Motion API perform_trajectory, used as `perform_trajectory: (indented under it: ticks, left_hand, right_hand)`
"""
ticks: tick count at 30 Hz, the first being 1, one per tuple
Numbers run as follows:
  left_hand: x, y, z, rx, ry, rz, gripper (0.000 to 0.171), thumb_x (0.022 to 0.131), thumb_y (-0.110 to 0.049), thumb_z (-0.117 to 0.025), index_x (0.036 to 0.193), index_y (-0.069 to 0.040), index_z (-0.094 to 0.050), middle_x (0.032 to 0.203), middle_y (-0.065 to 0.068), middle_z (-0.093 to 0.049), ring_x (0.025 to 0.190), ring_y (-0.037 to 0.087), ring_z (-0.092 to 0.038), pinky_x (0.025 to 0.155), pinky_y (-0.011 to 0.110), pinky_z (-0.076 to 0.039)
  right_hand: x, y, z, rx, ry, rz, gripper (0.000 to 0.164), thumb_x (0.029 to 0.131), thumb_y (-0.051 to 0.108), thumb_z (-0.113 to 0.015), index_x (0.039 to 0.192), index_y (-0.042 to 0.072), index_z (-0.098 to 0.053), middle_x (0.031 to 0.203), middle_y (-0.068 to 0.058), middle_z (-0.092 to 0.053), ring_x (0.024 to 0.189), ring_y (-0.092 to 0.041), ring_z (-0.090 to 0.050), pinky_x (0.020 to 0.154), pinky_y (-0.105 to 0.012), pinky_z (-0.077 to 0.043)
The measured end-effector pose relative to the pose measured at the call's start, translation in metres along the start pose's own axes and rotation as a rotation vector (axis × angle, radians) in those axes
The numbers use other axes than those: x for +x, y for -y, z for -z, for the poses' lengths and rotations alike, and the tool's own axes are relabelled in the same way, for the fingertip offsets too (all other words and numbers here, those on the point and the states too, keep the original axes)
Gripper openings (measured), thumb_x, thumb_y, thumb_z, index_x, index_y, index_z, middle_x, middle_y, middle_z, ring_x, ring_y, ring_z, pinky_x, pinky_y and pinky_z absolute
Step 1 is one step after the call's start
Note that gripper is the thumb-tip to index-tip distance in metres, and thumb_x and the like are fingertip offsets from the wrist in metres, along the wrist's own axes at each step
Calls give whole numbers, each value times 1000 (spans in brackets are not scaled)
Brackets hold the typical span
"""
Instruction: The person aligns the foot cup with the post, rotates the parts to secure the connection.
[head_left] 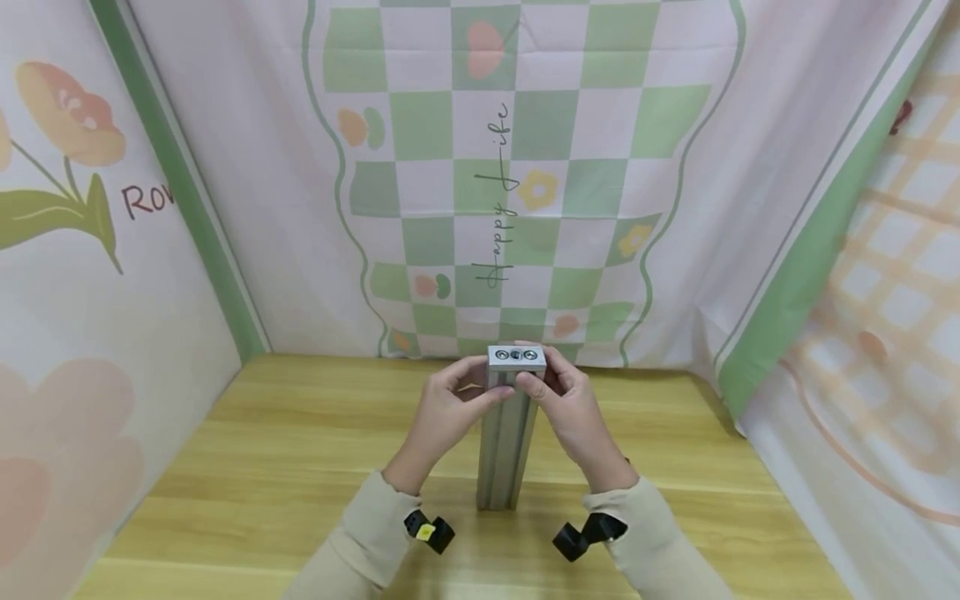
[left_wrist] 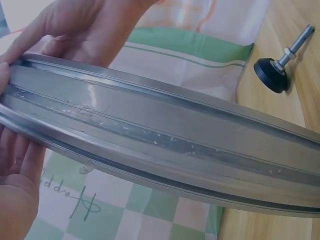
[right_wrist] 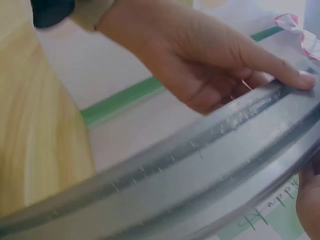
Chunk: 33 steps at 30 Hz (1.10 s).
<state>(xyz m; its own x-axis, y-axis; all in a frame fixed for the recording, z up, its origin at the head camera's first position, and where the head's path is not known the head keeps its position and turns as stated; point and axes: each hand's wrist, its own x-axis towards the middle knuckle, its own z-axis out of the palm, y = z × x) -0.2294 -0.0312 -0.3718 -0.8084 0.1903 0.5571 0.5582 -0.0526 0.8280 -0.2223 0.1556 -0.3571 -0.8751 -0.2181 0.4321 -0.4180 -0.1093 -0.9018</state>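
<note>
An aluminum extrusion profile [head_left: 501, 450] stands upright on the table in front of the person, its grooved sides facing outward. Its top end plate [head_left: 517, 357] has three round openings in a row. The left hand [head_left: 446, 404] grips the upper end from the left, thumb across the near face. From the right, the right hand [head_left: 573, 404] holds the same end, its thumb just below the plate. The left wrist view shows the profile's long grooved face [left_wrist: 165, 130] with small specks along its groove. Some fingers of both hands are hidden behind it.
A leveling foot [left_wrist: 274, 70] with a black base, threaded stud and nut lies on the wooden table [head_left: 300, 450] in the left wrist view; the head view does not show it. Printed curtains [head_left: 285, 167] enclose the table's back and sides. Black wrist cameras [head_left: 573, 540] hang near both sleeves.
</note>
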Motion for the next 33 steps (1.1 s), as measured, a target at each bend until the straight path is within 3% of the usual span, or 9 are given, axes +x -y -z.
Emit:
perform_trajectory:
  ticks: [5, 13, 22, 29, 33]
  left_hand:
    - [-2, 1, -2, -11, -6, 19, 33, 87, -7, -79, 119, -4, -70, 101, 10, -70, 93, 19, -68, 84, 33, -60]
    - [-2, 1, -3, -18, -17, 21, 33, 86, -6, -80, 118, -3, -70, 102, 10, -71, 92, 19, -68, 83, 34, -60]
    - [-2, 2, -3, -19, -11, 26, 34, 86, -7, -80, 118, -3, -70, 102, 11, -71, 93, 20, -69, 83, 34, -60]
    - [-1, 1, -3, -2, -34, 35, 35, 85, -6, -81, 117, -3, -70, 101, 11, -71, 92, 21, -69, 82, 34, -60]
    - [0, 2, -2, -3, -30, 49, 35, 85, -8, -82, 117, -4, -70, 102, 10, -72, 93, 20, -69, 83, 33, -60]
  right_hand:
    - [-4, 1, 1, 2, 1, -14, 44, 100, 8, -63, 142, 0, -50, 121, -8, -60, 104, -15, -57, 84, -22, -53]
    - [-9, -3, 26, -91, 50, 8, 45, 102, 8, -59, 145, 1, -47, 136, -10, -56, 123, -19, -56, 97, -26, -51]
    - [-16, -18, 65, -259, 71, -84, 41, 103, 17, -61, 140, 3, -53, 133, -16, -58, 121, -19, -58, 98, -25, -51]
    - [-21, -41, 91, -475, 89, -172, 41, 101, 28, -64, 135, 6, -59, 127, -13, -64, 115, -22, -62, 94, -21, -51]
    - [-26, -53, 103, -541, 106, -249, 44, 101, 33, -63, 135, 5, -59, 127, -15, -64, 113, -27, -63, 92, -28, -53]
